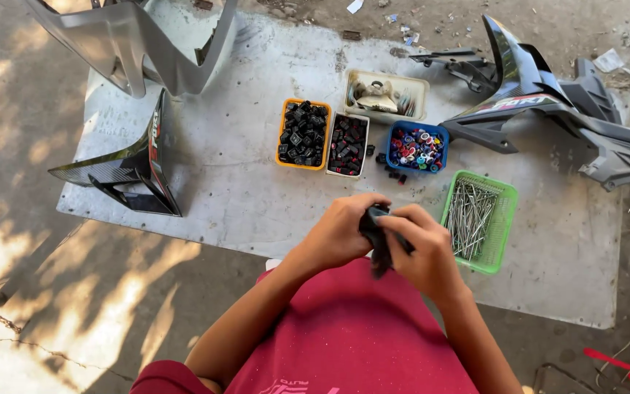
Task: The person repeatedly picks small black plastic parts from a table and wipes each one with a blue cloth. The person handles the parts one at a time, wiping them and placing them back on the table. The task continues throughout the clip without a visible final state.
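Observation:
Both my hands meet over the front edge of a grey sheet [242, 197] laid on the ground. My left hand [340, 233] and my right hand [423, 252] together grip a small black plastic part [378, 235], which hangs between my fingers above my red shorts. Just right of my right hand stands a green basket [503, 219] full of long metal pins. Farther off sit an orange tray [303, 133] of black clips, a white tray [348, 144] of dark clips and a blue tray [417, 147] of coloured rings.
A beige tub [386, 95] with odd parts stands behind the trays. Black and grey motorcycle fairing panels [548, 102] lie at the right, a black panel [136, 164] at the left and a silver panel [133, 44] at the far left. Dirt ground surrounds the sheet.

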